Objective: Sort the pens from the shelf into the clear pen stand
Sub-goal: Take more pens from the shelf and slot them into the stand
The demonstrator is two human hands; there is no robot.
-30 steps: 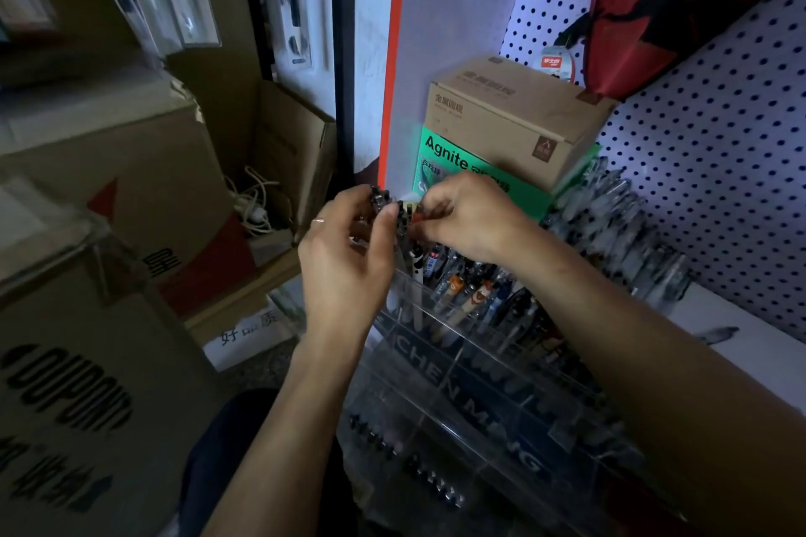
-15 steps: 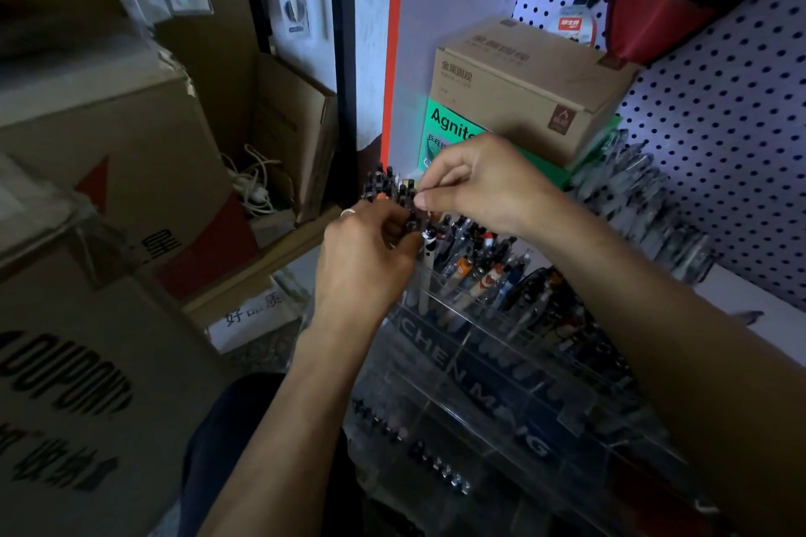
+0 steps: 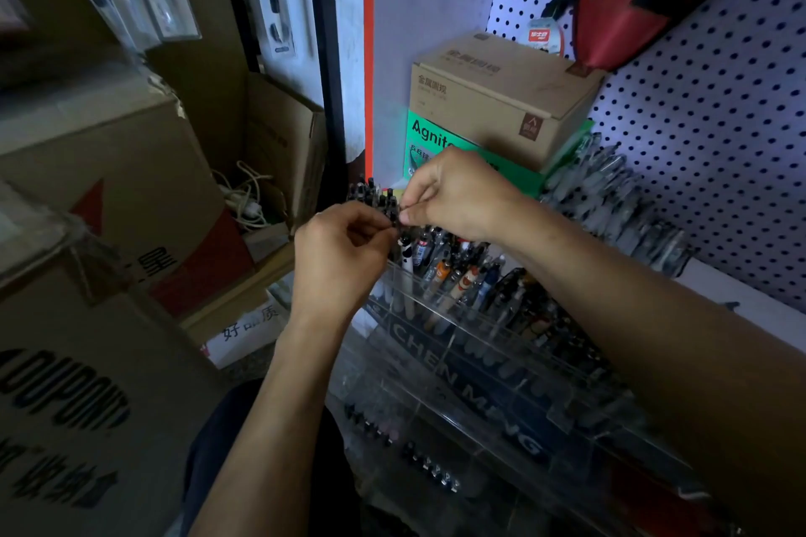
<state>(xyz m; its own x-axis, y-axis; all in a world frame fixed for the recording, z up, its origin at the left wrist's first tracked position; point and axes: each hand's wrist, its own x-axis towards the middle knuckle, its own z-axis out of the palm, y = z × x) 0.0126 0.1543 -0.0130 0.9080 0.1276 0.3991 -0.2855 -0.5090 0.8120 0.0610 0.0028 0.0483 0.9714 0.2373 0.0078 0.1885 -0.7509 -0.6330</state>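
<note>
A clear tiered pen stand [image 3: 445, 344] with "CHEN MING" lettering fills the centre, its upper row packed with several upright pens [image 3: 453, 270]. At its far left end stands a tight bunch of black-capped pens [image 3: 370, 192]. My left hand [image 3: 336, 262] and my right hand [image 3: 453, 196] meet over that bunch. Both pinch the top of a dark pen [image 3: 394, 211] between thumb and forefinger. The pen's lower part is hidden behind my left hand.
A brown carton [image 3: 501, 96] sits on a green box [image 3: 429, 144] behind the stand. A row of wrapped pens [image 3: 610, 196] lies along the pegboard wall [image 3: 719, 144]. Large cardboard boxes [image 3: 87, 231] crowd the left side.
Both hands have stayed over the left end of the stand. My left hand dropped lower and my right hand's fingers closed onto the pen top.
</note>
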